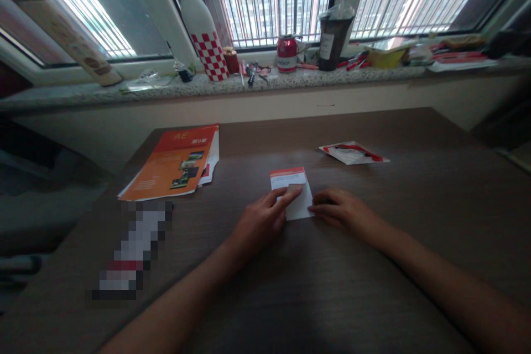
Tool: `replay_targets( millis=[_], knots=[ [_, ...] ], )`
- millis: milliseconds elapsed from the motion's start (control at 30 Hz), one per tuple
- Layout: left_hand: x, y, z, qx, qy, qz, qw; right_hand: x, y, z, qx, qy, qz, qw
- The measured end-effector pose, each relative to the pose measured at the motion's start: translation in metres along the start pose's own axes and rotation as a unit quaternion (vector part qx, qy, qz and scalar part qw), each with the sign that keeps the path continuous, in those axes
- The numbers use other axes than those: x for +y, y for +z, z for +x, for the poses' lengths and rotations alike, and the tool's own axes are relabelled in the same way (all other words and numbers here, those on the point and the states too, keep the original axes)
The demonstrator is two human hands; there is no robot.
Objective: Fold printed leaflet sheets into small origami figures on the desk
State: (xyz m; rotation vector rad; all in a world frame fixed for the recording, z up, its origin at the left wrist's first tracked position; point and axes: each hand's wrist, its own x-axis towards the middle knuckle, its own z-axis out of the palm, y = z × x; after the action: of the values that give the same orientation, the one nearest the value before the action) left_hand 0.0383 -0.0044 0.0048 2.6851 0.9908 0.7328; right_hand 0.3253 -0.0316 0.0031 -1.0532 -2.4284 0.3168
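Observation:
A small white sheet of paper (297, 203) with an orange band along its far edge lies on the table in front of me. My left hand (265, 214) is closed at the paper's left side, its index finger stretched across the sheet and the other fingers partly hidden. At the right edge, the fingertips of my right hand (338, 207) meet the paper, with its fingers bent and drawn together. Farther back to the right rests a folded white paper piece with red stripes (352, 152).
An orange booklet (174, 160) lies at the left on the brown table (265, 287), over other papers. Nearer me is a blurred-out, phone-like object (133, 249). A checkered bottle (209, 50), a red can (286, 54) and a lidded cup (332, 38) stand on the windowsill.

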Motion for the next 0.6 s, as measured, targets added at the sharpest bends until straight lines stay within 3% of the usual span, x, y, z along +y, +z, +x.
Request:
replay_targets(
  millis=[300, 467, 600],
  knots=[
    [-0.002, -0.017, 0.0, 0.07, 0.046, 0.1, 0.991, 0.002, -0.006, -0.001, -0.06, -0.003, 0.006, 0.998],
    [-0.005, -0.028, -0.002, 0.033, 0.005, 0.157, 0.987, 0.003, -0.014, -0.003, -0.068, 0.028, -0.012, 0.997],
    [-0.005, -0.026, -0.002, -0.014, -0.008, 0.128, 0.992, 0.007, -0.016, -0.005, -0.052, 0.031, -0.011, 0.998]
  ],
)
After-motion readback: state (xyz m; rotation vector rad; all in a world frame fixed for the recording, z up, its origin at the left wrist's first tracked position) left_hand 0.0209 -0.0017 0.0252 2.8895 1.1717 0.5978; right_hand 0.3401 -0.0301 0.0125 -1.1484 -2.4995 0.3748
